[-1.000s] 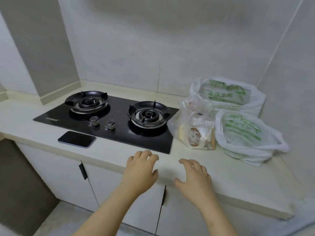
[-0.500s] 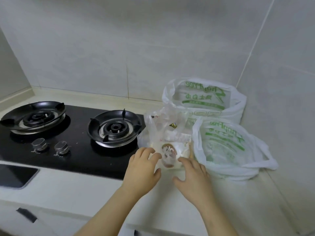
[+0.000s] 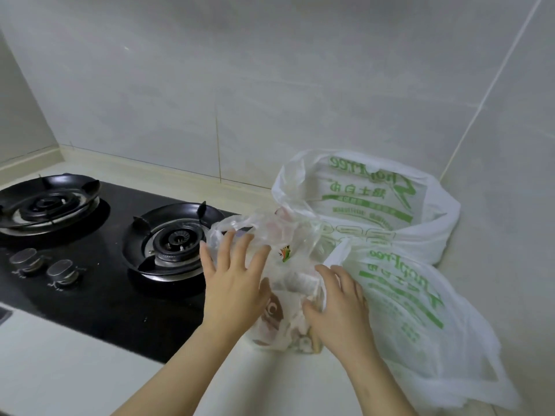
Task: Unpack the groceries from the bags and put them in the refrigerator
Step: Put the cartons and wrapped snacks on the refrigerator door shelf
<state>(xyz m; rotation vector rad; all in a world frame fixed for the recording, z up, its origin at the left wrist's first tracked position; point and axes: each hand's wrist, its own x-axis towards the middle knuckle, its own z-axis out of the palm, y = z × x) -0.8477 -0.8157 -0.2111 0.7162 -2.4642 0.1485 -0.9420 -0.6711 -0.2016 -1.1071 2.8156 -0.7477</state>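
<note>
Both hands have reached the clear bag [image 3: 280, 235], left hand [image 3: 234, 285] flat and unclenched, right hand [image 3: 339, 307] in an unclear grasp; best steady its base while parting the mouth.

The clear bag [image 3: 288, 235] is milky, see-through film, showing a brown round motif [image 3: 271, 310] on pale wrapping low down and a small orange-and-green sticker [image 3: 285, 253] higher up. The rear white bag [image 3: 426, 232] and the front white bag [image 3: 405, 298] both carry green lettering and green bands on white plastic. The hob [image 3: 99, 295] is glossy black, with black burner rings [image 3: 171, 238] around silvery centres and dull grey knobs [image 3: 28, 259], set in a cream worktop [image 3: 60, 370] below pale grey wall tiles [image 3: 270, 85] with cream joints.
</note>
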